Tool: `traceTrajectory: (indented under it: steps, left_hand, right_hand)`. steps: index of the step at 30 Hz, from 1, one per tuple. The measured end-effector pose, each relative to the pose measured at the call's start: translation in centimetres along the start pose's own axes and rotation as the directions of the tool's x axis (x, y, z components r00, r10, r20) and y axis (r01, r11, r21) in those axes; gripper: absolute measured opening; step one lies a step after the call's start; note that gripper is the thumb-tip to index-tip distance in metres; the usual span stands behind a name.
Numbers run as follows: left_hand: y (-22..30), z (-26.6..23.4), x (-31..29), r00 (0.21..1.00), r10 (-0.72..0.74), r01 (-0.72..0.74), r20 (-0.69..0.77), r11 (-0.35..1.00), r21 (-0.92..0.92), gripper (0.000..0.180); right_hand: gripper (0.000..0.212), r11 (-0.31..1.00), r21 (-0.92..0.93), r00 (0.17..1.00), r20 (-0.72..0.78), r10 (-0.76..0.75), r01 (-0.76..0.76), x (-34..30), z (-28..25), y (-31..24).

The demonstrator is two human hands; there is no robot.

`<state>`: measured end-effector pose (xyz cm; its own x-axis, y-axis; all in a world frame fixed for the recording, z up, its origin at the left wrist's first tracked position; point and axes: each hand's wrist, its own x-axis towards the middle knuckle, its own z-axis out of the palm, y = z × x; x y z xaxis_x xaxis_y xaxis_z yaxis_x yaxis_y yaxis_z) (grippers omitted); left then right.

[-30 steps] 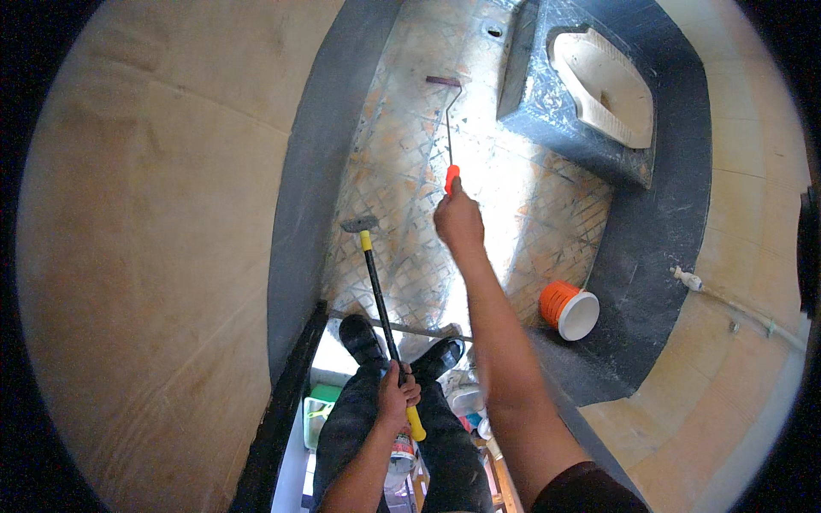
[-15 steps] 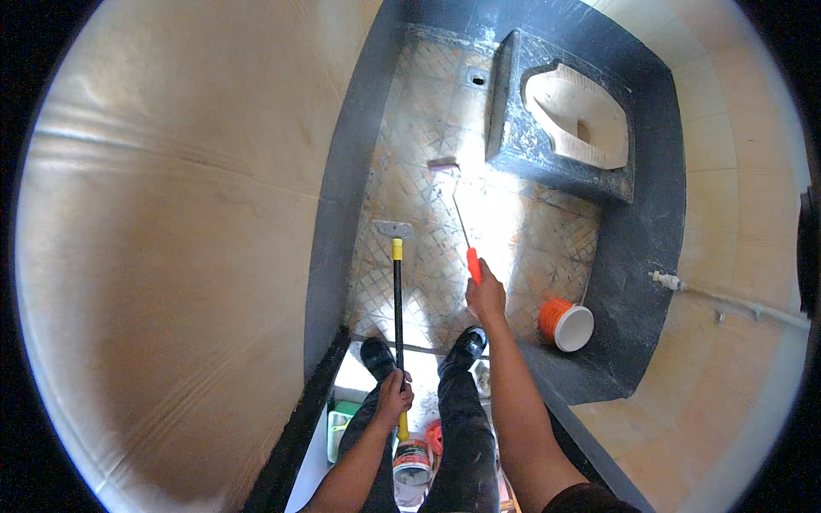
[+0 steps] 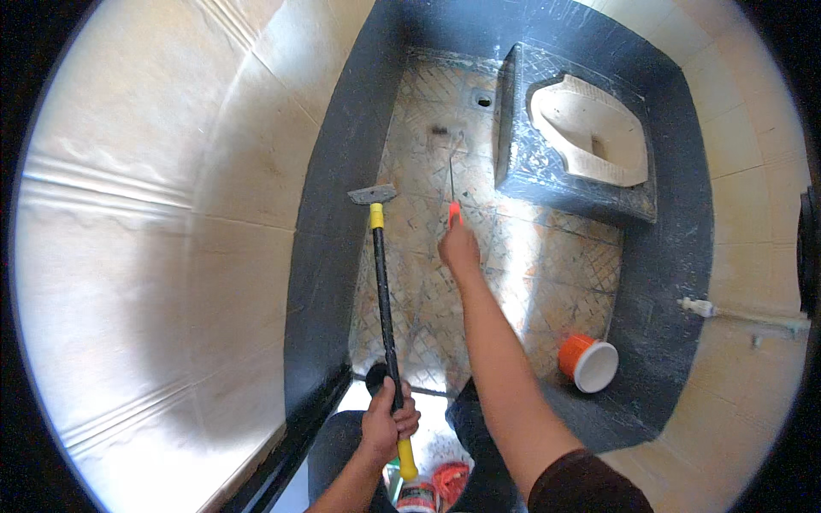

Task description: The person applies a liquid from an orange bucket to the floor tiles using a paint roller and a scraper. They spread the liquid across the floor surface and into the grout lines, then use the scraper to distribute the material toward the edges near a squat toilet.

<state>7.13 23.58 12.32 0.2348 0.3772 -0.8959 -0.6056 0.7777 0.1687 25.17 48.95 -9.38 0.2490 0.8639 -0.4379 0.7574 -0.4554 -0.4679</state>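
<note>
My left hand (image 3: 389, 419) is closed around the lower part of a long-handled scraper (image 3: 385, 291), whose black shaft has yellow ends. Its flat grey blade points away from me, beside the dark left wall band. Reaching farther ahead, my right hand (image 3: 462, 248) grips the orange-red handle of a small paint roller (image 3: 454, 211). The thin wire of the roller stretches out over the patterned floor tiles (image 3: 419, 274). Its head, blurred at the far end, is near the floor drain (image 3: 484, 101); contact with the floor cannot be made out.
A squat toilet (image 3: 590, 128) sits in a raised dark block at the far right. An orange bucket (image 3: 588, 362) with a white inside lies tipped near the right wall. A pipe with a tap (image 3: 697, 306) runs along that wall. By my feet stand a paint tub (image 3: 416, 494) and a red bundle (image 3: 451, 480).
My right hand has moved farther forward with the roller, and the roller head has shifted away from me. The scraper is tilted left, its blade nearer the left wall. My view has shifted too.
</note>
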Motion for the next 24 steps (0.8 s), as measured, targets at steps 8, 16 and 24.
traceTrajectory:
  steps: [8, 16, 24]
  left_hand:
    - [-0.1, -0.4, 4.7, 0.996, -0.086, 0.087, 0.009, 0.982, -0.169, 0.043]
    - [1.2, -3.5, 7.2, 1.0, -0.006, 0.004, -0.03, 0.995, -0.095, 0.039]
    - [3.3, -4.5, 7.7, 0.999, -0.05, 0.05, -0.006, 0.998, -0.025, 0.038]
  right_hand:
    - [0.031, 0.966, -0.104, 0.938, -0.236, -0.255, 0.237, 27.9, 3.2, -6.1]
    - [0.038, 0.953, -0.15, 0.937, -0.193, -0.291, 0.265, 23.5, 9.9, -6.5]
    - [0.034, 0.9, -0.382, 0.937, -0.185, -0.295, 0.208, 32.1, 5.8, -12.2]
